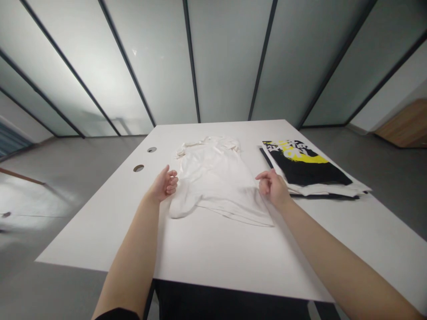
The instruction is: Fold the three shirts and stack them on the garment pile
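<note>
Fingers (172,182) curled (whether on cloth, I cannot tell), the left hand (163,184) and right hand (275,189) flank the white garment (220,178) spread on the bench (213,253) beside folded clothes (308,171); gripping its edges would call for a pinch.

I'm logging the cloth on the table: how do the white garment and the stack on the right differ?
The white garment is spread out and wrinkled; the stack lies flatter, in neat layers.
The garment looks plain; the stack shows black, yellow and white on top.
Both rest on the table.
</note>
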The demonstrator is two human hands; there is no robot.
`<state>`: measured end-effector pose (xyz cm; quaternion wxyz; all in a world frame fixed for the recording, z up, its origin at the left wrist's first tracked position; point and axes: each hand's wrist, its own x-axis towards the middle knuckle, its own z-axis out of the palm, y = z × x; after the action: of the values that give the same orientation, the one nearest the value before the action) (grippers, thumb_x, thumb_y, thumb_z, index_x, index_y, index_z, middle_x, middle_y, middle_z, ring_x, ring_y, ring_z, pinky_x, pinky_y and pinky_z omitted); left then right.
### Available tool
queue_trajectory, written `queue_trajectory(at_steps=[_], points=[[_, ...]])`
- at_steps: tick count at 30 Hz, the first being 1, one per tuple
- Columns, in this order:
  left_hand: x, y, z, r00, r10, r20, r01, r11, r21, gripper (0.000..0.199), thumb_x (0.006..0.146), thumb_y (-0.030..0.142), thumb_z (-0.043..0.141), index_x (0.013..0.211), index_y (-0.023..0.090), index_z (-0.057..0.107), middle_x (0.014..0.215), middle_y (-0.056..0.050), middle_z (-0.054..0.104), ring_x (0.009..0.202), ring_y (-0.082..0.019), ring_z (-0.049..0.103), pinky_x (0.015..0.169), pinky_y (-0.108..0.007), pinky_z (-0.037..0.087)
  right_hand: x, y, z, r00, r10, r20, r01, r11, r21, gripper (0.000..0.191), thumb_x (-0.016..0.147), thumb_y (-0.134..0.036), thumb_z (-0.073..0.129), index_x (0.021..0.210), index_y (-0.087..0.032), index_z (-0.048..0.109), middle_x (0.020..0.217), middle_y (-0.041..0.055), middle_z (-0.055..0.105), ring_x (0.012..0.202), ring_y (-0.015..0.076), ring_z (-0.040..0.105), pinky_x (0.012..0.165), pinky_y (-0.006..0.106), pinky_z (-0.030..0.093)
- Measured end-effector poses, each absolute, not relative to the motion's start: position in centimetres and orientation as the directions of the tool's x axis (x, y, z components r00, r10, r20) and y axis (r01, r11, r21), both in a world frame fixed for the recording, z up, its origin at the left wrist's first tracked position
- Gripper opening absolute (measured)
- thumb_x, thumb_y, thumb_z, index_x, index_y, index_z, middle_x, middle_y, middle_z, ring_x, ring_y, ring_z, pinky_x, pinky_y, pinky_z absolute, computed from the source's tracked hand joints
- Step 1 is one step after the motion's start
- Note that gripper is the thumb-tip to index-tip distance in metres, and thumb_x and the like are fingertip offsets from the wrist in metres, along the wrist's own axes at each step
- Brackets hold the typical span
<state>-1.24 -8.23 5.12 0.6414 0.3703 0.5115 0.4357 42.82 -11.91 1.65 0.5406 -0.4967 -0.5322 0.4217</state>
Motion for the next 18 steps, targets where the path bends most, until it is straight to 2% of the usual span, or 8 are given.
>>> queue_trajectory(at_steps=[2, 4, 7, 9, 11, 13, 16, 18], points=[[-0.4, -8.0, 4.7, -0.169, 0.945, -0.279, 0.168, 0.307, 0.937, 0.043, 0.092, 0.065, 0.065, 0.083, 0.024, 0.054, 0.057, 0.005, 0.047, 0.043, -0.012, 0.041, 0.045, -0.023, 0.028, 42.8, -11.6, 1.4, 0.180, 0.963, 0.199, 0.364, 0.123, -0.923, 0.057, 0.100, -0.073, 0.047, 0.092, -0.024, 0.075, 0.055, -0.0003, 0.056, 0.051, 0.0203, 0.052, 0.057, 0.034, 0.046], [0.4, -7.9, 4.3, -0.366, 0.924, -0.115, 0.559, 0.317, 0.766, 0.039, 0.090, 0.060, 0.067, 0.080, 0.024, 0.056, 0.067, -0.004, 0.062, 0.060, -0.020, 0.060, 0.055, -0.029, 0.039, 42.8, -11.3, 0.9, 0.202, 0.945, 0.257, 0.662, 0.061, -0.747, 0.041, 0.100, -0.057, 0.056, 0.102, -0.022, 0.076, 0.075, 0.0067, 0.071, 0.071, 0.0253, 0.066, 0.073, 0.038, 0.052], [1.2, -8.0, 3.8, -0.348, 0.937, -0.045, 0.846, 0.334, 0.416, 0.032, 0.087, 0.054, 0.070, 0.082, 0.024, 0.061, 0.091, -0.015, 0.076, 0.091, -0.033, 0.073, 0.072, -0.038, 0.048, 42.7, -11.2, 0.1, 0.129, 0.957, 0.261, 0.894, 0.002, -0.448, 0.029, 0.094, -0.044, 0.066, 0.103, -0.018, 0.077, 0.098, 0.0166, 0.077, 0.097, 0.0329, 0.071, 0.091, 0.042, 0.051], [1.4, -8.1, 3.7, -0.272, 0.958, -0.090, 0.895, 0.286, 0.341, 0.022, 0.087, 0.044, 0.069, 0.081, 0.024, 0.062, 0.096, -0.017, 0.078, 0.095, -0.035, 0.073, 0.076, -0.039, 0.048, 42.4, -11.2, -0.2, 0.099, 0.970, 0.223, 0.921, -0.004, -0.389, 0.021, 0.092, -0.039, 0.069, 0.098, -0.020, 0.076, 0.102, 0.0177, 0.076, 0.098, 0.0329, 0.071, 0.091, 0.042, 0.050], [1.4, -8.1, 3.7, -0.207, 0.976, -0.070, 0.906, 0.219, 0.362, 0.014, 0.088, 0.033, 0.064, 0.078, 0.024, 0.059, 0.093, -0.015, 0.077, 0.093, -0.032, 0.073, 0.077, -0.037, 0.047, 42.1, -11.2, -0.3, 0.099, 0.975, 0.200, 0.879, 0.008, -0.478, 0.014, 0.092, -0.035, 0.066, 0.092, -0.023, 0.072, 0.099, 0.0137, 0.076, 0.093, 0.0294, 0.071, 0.086, 0.039, 0.050], [1.5, -8.0, 3.6, -0.206, 0.979, 0.002, 0.879, 0.184, 0.440, 0.016, 0.089, 0.028, 0.061, 0.075, 0.025, 0.055, 0.087, -0.012, 0.075, 0.088, -0.028, 0.071, 0.075, -0.035, 0.046, 41.7, -11.1, -0.2, 0.146, 0.972, 0.186, 0.744, 0.016, -0.668, 0.013, 0.092, -0.037, 0.061, 0.088, -0.025, 0.066, 0.089, 0.0072, 0.074, 0.085, 0.0255, 0.069, 0.079, 0.036, 0.050], [1.5, -7.8, 3.6, -0.307, 0.951, 0.023, 0.708, 0.212, 0.674, 0.016, 0.090, 0.029, 0.062, 0.077, 0.025, 0.052, 0.076, -0.004, 0.066, 0.073, -0.021, 0.065, 0.066, -0.030, 0.043, 41.1, -11.1, 0.3, 0.263, 0.964, 0.038, 0.353, -0.059, -0.934, 0.020, 0.086, -0.047, 0.062, 0.091, -0.028, 0.058, 0.072, -0.0018, 0.066, 0.071, 0.0220, 0.064, 0.064, 0.031, 0.047], [1.5, -7.7, 3.5, -0.360, 0.928, -0.092, 0.482, 0.270, 0.833, 0.017, 0.086, 0.032, 0.068, 0.083, 0.025, 0.053, 0.068, 0.002, 0.059, 0.062, -0.018, 0.059, 0.059, -0.028, 0.040, 41.0, -11.2, 0.6, 0.245, 0.963, -0.110, 0.094, -0.137, -0.986, 0.033, 0.076, -0.049, 0.070, 0.098, -0.029, 0.057, 0.070, -0.0045, 0.065, 0.066, 0.0212, 0.063, 0.058, 0.029, 0.046]])
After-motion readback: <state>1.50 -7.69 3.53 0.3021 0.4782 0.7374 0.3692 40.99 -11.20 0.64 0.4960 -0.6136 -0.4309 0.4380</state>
